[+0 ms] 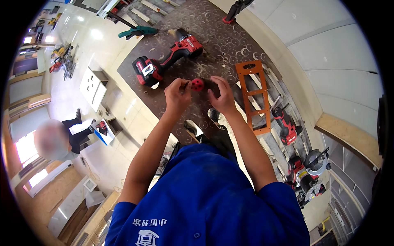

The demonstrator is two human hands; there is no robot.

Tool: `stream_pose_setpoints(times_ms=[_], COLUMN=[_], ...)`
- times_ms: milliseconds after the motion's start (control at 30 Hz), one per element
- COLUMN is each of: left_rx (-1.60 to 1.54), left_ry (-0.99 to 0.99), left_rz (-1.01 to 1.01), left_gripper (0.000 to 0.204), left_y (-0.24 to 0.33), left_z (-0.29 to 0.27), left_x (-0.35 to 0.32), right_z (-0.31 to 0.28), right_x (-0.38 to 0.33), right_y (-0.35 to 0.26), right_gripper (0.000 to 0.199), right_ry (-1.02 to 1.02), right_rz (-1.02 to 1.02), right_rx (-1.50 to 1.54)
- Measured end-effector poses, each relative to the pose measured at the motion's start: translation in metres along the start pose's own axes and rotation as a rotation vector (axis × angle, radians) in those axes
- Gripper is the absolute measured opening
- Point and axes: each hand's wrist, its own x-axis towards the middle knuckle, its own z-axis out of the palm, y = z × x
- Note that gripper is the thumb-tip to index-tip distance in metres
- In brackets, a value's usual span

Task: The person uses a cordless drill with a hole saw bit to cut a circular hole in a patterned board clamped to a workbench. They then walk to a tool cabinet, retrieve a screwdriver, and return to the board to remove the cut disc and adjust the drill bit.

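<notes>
Red round hole-saw cup sits pinched in your left hand; right hand curls beside, grip unclear. Next, steady it, fingers clear of teeth.

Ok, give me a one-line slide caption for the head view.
Left hand and right hand work a small red hole saw above a scarred workbench, red cordless drill beside them.

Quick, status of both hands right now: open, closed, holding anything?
Left hand: closed, fingers pinching a small dark tool against the red hole saw.
Right hand: curled beside the red hole saw; contact cannot be told.
</notes>
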Motion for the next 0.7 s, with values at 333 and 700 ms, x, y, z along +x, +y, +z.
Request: stream_pose_setpoints(times_ms=[333,700], left_rx=[-0.024,-0.028], left_ry=[0.052,0.106], left_rz=[0.069,0.109], left_gripper=[0.004,0.004], left_y=[-0.009,-0.005], left_z=[0.008,0.013], left_x=[-0.002,-0.006], right_z=[-0.009,0.003], right_x=[-0.051,-0.119], right_y=[-0.013,-0.024], right_gripper=[0.020,0.047], right_ry=[0.083,-0.281], right_rz=[0.189,0.663], right_rx=[0.113,0.308])
